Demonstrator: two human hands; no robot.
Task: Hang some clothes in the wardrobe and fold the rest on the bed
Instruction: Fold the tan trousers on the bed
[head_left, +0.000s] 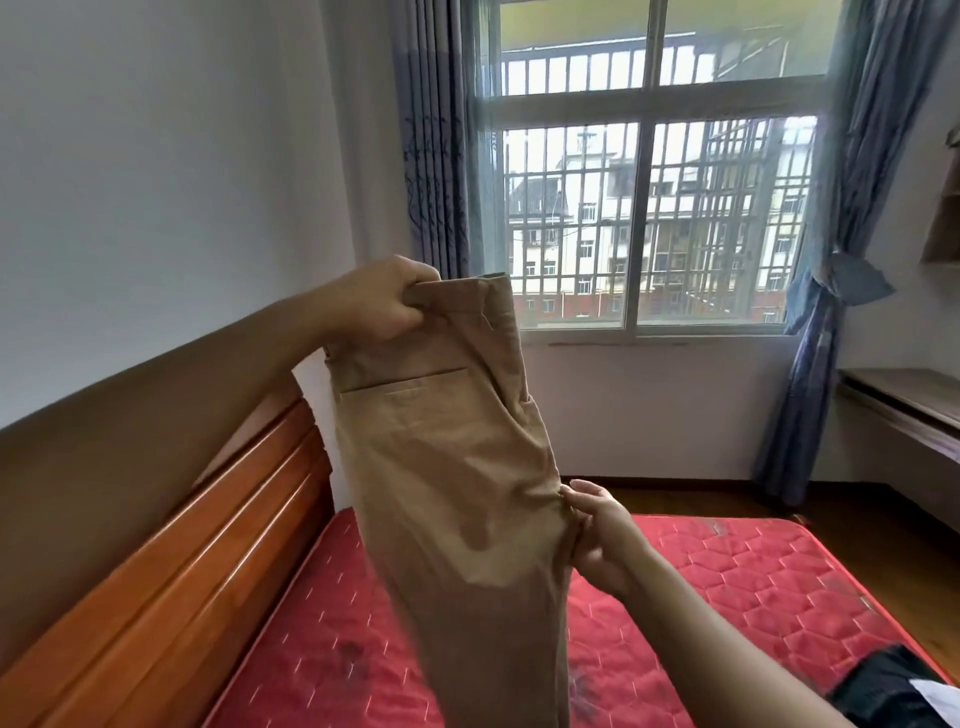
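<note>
Khaki trousers (447, 457) hang above the red mattress (753, 577), your left hand (384, 301) clenched on the waistband, your right hand (597, 535) pinching the seat seam; folding looks just begun, and next you likely need to lay them flat on that mattress.

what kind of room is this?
Probably a home bedroom: a red mattress against a wooden headboard, a curtained window, and tan trousers held up over the mattress.
</note>
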